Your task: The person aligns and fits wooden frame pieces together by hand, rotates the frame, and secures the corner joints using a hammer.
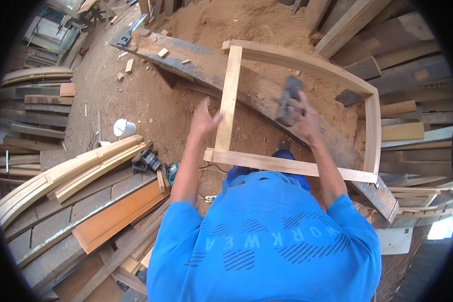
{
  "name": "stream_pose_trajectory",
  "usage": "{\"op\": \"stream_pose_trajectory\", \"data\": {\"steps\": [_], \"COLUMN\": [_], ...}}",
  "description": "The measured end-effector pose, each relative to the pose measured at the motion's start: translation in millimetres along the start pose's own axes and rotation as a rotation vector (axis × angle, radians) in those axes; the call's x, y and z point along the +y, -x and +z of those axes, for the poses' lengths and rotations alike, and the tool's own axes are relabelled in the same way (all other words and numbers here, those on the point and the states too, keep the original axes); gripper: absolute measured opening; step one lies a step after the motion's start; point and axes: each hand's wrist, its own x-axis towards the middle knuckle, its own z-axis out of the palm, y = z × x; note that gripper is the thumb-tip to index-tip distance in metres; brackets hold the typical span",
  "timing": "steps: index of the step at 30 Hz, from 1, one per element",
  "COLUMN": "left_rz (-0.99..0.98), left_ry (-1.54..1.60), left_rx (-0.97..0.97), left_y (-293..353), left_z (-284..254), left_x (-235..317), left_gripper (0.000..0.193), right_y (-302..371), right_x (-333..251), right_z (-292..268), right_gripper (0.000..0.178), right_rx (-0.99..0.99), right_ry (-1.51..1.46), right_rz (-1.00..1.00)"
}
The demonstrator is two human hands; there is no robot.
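Note:
A pale wooden frame [227, 100] with one curved long rail lies across a worn plank bench [186, 55], its near rail close to my body. My left hand [204, 122] is just left of the frame's crosspiece, fingers apart and nothing in the grasp; whether the thumb touches the wood I cannot tell. Inside the frame's outline, my right hand [307, 118] grips a dark hand plane [288, 98], slightly smeared by motion. The plane is over the bench; whether it rests there is unclear.
A handsaw [130, 31] lies at the bench's far left end, near loose offcuts [163, 52]. On the left are a white bucket [125, 128], a dark power tool [146, 161] and stacked curved timbers [60, 173]. Boards [402, 132] crowd the right side. Sawdust [211, 22] covers the ground beyond.

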Motion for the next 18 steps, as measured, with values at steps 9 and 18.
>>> {"op": "stream_pose_trajectory", "data": {"steps": [9,18], "left_rz": [-0.267,-0.257], "left_ry": [-0.307,-0.389], "left_rx": [-0.58,-0.409], "left_y": [76.5,60.0], "left_z": [7.1,27.4], "left_x": [6.0,-8.6], "left_gripper": [0.087,0.073], "right_y": [164.0,247.0], "right_x": [83.9,85.5], "right_z": [-85.3,-103.3], "right_gripper": [0.03,0.038], "right_rx": [0.838,1.06], "right_ry": [-0.75,-0.875], "right_rz": [0.624,0.877]}}
